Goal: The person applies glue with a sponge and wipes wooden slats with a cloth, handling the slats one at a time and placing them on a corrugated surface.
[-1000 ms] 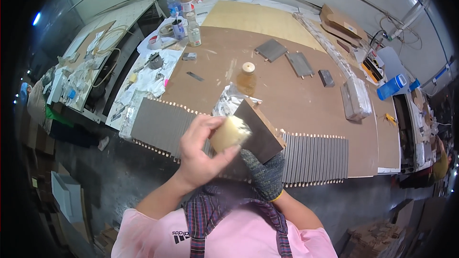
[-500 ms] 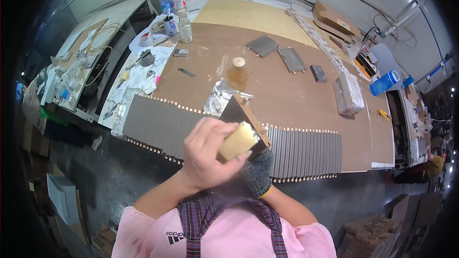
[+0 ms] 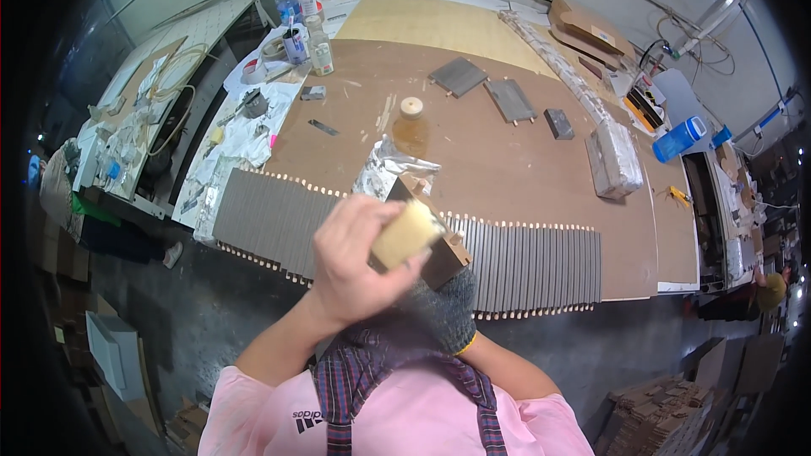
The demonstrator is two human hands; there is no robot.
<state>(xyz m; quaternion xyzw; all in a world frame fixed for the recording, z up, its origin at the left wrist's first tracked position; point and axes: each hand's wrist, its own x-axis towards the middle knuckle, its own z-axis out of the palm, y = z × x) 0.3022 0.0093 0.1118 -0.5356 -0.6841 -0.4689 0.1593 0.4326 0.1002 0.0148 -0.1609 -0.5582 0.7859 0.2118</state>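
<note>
Bare left hand [image 3: 359, 266] clamped on a pale yellow sponge block [image 3: 405, 232] at frame centre, grey-gloved right hand [image 3: 439, 308] gripping a dark wooden slat [image 3: 435, 241] beneath it, row of grey dowelled slats [image 3: 524, 266] behind on the brown board tabletop [image 3: 507, 169], crumpled foil [image 3: 393, 169] and amber glue jar [image 3: 410, 125] above.

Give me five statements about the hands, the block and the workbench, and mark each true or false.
1. The left hand is bare and holds a tan sponge. True.
2. The right hand is bare. False: it wears a grey knit glove.
3. The dark wooden block lies flat on the table. False: it is held up in the hands.
4. A row of grey slats lines the near edge of the brown table. True.
5. The amber jar stands open. False: a pale lid covers it.
</note>
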